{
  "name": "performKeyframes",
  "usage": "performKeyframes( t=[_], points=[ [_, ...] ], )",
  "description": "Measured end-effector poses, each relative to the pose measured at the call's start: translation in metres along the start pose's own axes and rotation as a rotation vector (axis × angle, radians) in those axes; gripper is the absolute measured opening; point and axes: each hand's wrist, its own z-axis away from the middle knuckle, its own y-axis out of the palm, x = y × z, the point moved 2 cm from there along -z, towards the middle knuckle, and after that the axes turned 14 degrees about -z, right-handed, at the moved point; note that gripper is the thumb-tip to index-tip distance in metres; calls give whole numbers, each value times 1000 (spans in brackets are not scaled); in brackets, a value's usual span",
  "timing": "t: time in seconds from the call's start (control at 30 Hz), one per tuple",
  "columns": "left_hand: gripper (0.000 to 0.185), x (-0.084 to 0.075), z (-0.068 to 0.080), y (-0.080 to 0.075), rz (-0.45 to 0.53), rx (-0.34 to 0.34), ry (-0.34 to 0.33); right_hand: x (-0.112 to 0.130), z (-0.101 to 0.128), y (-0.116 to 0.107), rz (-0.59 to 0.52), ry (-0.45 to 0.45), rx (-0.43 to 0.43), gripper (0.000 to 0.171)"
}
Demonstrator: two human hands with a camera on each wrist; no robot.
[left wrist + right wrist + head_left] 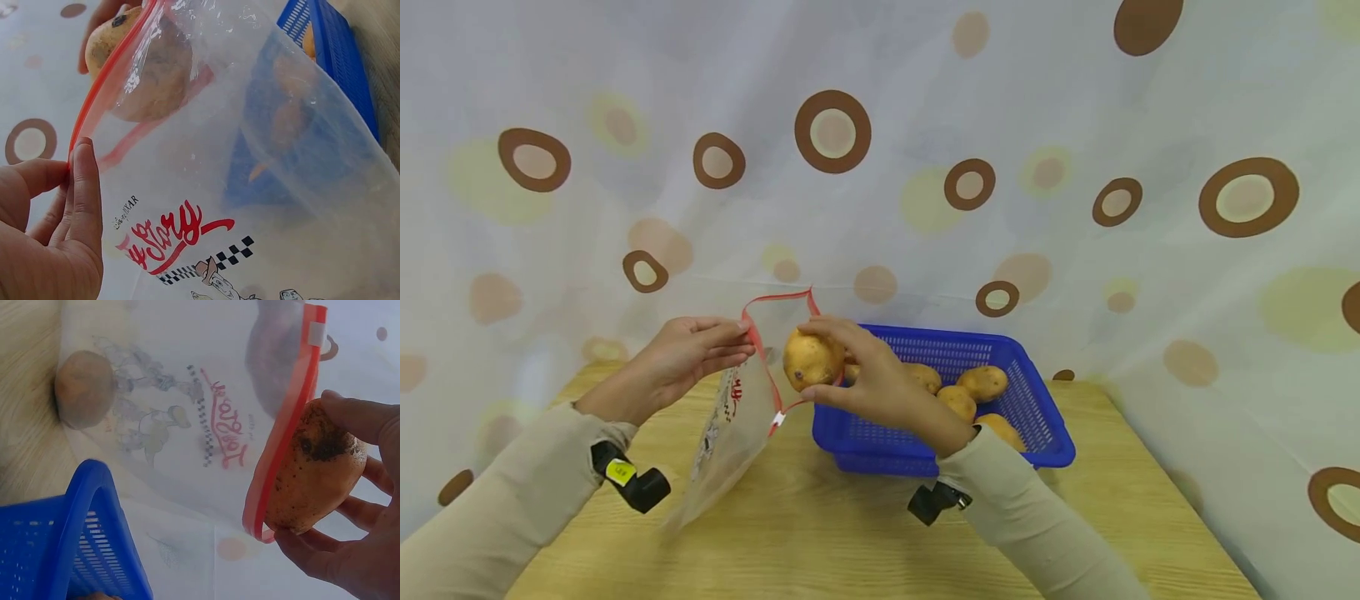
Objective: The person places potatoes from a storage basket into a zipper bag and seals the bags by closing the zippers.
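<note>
My left hand (pixel 696 358) pinches the red-edged rim of a clear zip bag (pixel 187 169) with printed red lettering and cartoon figures. The bag's mouth is spread apart, and a white slider (pixel 779 418) sits on its rim. Fingers and thumb of my right hand (pixel 880 379) grip a potato (pixel 812 360) right at that mouth. Dark, dirty spots mark this potato in the right wrist view, and part of it lies behind the red rim. Through the plastic, another potato (pixel 84 389) shows at the bag's bottom.
Right of the bag, a blue plastic basket (pixel 1030 400) stands on the wooden table (pixel 850 533) with several potatoes (pixel 983 383) in it. Behind the table hangs a pale curtain (pixel 910 108) patterned with brown rings and spots.
</note>
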Motion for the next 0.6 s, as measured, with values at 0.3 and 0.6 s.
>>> performKeyframes(
  t=[0.3,0.6],
  points=[
    [11,-2,1,2,26,-11,-16,0,-5,0,134,-54,-16,66],
    [16,1,-2,2,65,-13,-18,-1,-5,3,188,-51,-12,66]
  ],
)
